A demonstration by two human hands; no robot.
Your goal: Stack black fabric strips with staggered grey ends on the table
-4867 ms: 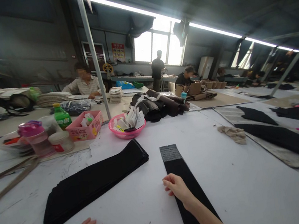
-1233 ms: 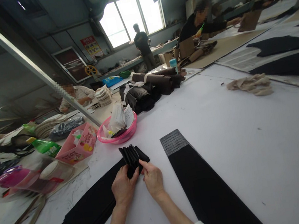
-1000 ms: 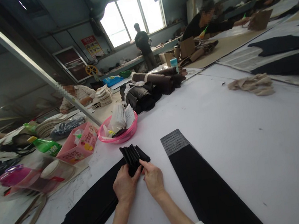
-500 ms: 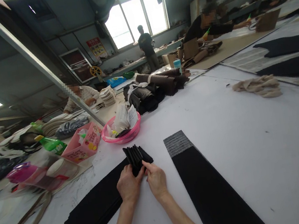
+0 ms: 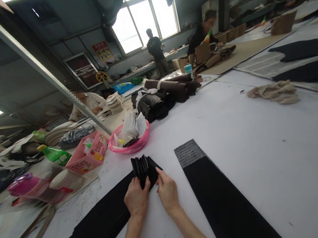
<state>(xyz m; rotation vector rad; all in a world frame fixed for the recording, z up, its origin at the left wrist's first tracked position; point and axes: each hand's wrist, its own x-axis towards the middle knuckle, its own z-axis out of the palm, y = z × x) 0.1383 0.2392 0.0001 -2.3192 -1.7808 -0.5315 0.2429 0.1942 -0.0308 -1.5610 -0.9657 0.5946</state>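
My left hand (image 5: 137, 197) is closed around a bunch of folded black fabric pieces (image 5: 140, 166), whose ends fan upward past the fingers. With thumb and fingers, my right hand (image 5: 167, 190) pinches the right edge of a flat black piece (image 5: 153, 169) beside that bunch. Beneath and to the left lies a long stack of black fabric (image 5: 97, 222), partly covered by the left hand. To the right is another long black stack (image 5: 227, 197), its far end showing a grey, lined patch (image 5: 189, 152).
A pink basin (image 5: 131, 146) with papers stands ahead, near a pink box (image 5: 88, 153) and a green bottle (image 5: 57, 155). Dark rolled material (image 5: 169, 89) and a beige cloth (image 5: 273, 93) lie farther off. A metal pole (image 5: 44, 73) slants across the left. Several people work beyond.
My right hand's fingertips have shifted slightly right, away from the bunch to the flat piece's edge. My left hand stays nearly in place. A co-worker at the back right has drawn an arm in.
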